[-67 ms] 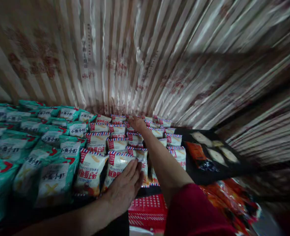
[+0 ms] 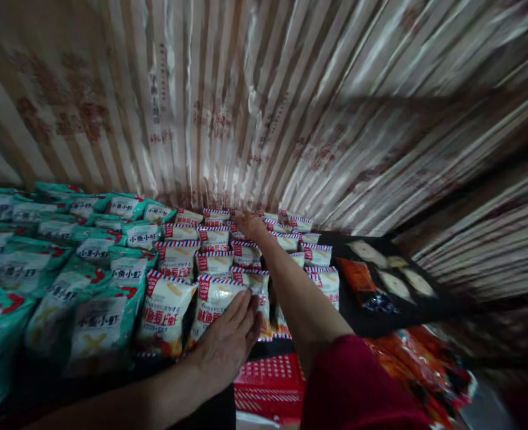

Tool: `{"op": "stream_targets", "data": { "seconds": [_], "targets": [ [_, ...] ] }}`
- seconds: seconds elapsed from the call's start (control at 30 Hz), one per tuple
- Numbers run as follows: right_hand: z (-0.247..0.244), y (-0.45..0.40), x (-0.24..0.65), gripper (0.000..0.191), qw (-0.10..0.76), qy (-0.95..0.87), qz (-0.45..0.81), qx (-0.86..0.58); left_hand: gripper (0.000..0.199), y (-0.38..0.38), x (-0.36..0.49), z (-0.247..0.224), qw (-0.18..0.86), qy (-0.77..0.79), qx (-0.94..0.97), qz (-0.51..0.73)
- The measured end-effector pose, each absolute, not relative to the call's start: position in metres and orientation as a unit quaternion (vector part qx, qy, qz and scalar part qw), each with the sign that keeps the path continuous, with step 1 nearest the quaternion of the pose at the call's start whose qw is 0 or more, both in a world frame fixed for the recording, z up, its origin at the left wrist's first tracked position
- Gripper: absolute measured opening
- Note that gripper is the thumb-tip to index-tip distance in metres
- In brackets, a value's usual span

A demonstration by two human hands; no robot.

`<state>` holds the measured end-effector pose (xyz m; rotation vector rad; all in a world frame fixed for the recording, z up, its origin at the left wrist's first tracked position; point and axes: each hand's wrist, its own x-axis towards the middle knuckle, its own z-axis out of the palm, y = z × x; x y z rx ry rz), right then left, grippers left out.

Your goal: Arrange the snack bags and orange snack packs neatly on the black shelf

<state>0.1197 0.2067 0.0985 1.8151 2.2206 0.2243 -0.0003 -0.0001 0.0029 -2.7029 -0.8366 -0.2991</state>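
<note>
Rows of white snack bags [image 2: 163, 313] with red lettering and striped top edges stand at the centre. My left hand [image 2: 230, 334] lies against a front white bag [image 2: 212, 304], its fingers stretched out and nothing gripped. Farther back, my right hand [image 2: 249, 226] reaches over the bags to the rear row and touches the bags there. Its fingers are small and dim, partly lost among the packets, so their grip is unclear. My right forearm covers some of the bags on the right side.
Teal snack bags [image 2: 96, 328] fill the left side. A red crate [image 2: 268, 382] sits below the front edge. Right are an orange packet [image 2: 357, 276], pale flat packs [image 2: 393, 285] and orange-red bags [image 2: 418, 364]. Behind rises a wall of striped, plastic-wrapped material [image 2: 228, 107].
</note>
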Motion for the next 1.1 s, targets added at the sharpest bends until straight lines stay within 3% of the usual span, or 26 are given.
{"op": "stream_targets", "data": {
  "seconds": [0.27,1.1],
  "targets": [
    [0.090,0.206,0.118,0.040,0.097,0.746,0.088,0.653,0.034,0.002,-0.004,0.017,0.185,-0.276,-0.928,-0.168],
    [0.102,0.202,0.120,0.039,0.192,0.780,0.074,0.591,0.034,0.002,-0.006,0.019,0.187,-0.272,-0.927,-0.177]
  ]
}}
